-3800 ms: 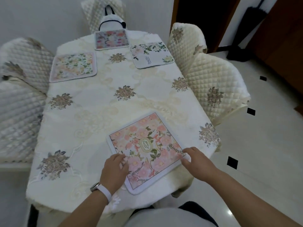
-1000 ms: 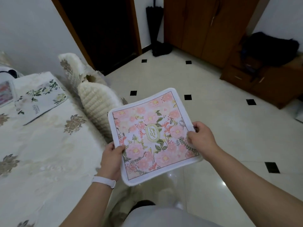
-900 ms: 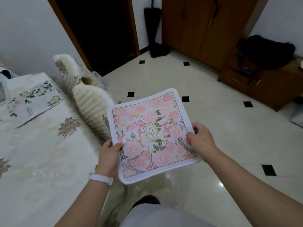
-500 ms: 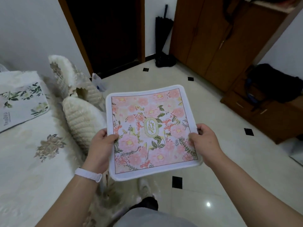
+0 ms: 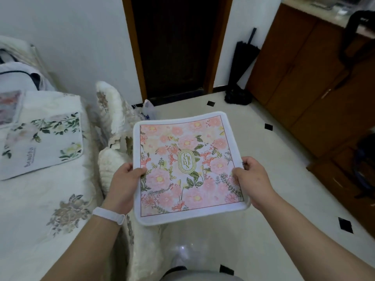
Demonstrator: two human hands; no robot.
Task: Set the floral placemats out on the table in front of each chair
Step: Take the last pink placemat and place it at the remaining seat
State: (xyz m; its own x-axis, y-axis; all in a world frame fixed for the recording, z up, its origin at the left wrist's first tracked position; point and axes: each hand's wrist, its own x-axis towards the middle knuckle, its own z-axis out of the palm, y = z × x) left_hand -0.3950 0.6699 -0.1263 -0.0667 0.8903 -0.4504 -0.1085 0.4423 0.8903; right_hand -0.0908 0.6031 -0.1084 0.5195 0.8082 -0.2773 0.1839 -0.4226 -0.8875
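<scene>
- Two hands hold one pink floral placemat [image 5: 187, 167] up in the air, over the shiny floor [image 5: 263, 230] and just beside the table [image 5: 40, 220].
- The left hand [image 5: 123, 187] pinches the left edge of the placemat. Its thumb lies on top and its other fingers are hidden under the mat.
- The right hand [image 5: 253, 179] pinches the right edge the same way, thumb on top.
- A white band [image 5: 108, 216] sits on the left wrist.
- The placemat is square with a white rim. It has pink flowers, green leaves and a gold oval in the middle with the word GARDEN.
- It is nearly flat, and it touches nothing but the two hands.
- A white placemat with green leaves [image 5: 42, 145] lies flat on the table, near the table's far right edge. It has the word Beautiful on it.
- A second pink placemat [image 5: 9, 107] lies behind it, at the left edge of the view. Only part of it shows.
- A cream cloth with brown flowers covers the table.
- Two fluffy white chair covers [image 5: 113, 138] stand between the table and the held placemat.
- A dark doorway [image 5: 174, 47] is straight ahead.
- A black folded umbrella [image 5: 242, 63] leans in the corner by a brown wooden cabinet [image 5: 308, 82].
</scene>
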